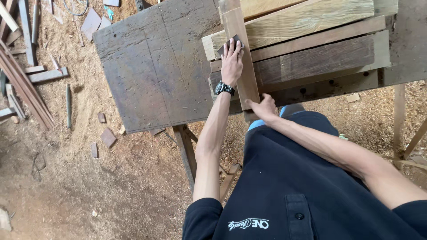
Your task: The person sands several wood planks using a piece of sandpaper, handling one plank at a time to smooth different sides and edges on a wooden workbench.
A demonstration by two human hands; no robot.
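Note:
My left hand (232, 62), with a black watch on its wrist, presses a dark piece of sandpaper (231, 44) flat onto a narrow wooden board (240, 26). The board lies lengthwise over a stack of planks (311, 49), running toward me. My right hand (262, 108) grips the near end of that board at the bench edge, thumb on top. Both arms reach out from my dark shirt.
A worn dark workbench top (151, 66) spreads to the left of the planks. The ground (89, 178) is covered in sawdust, with wood offcuts (108, 138) and a bundle of long strips (22, 84) at the left. A wooden frame (400, 120) stands at the right.

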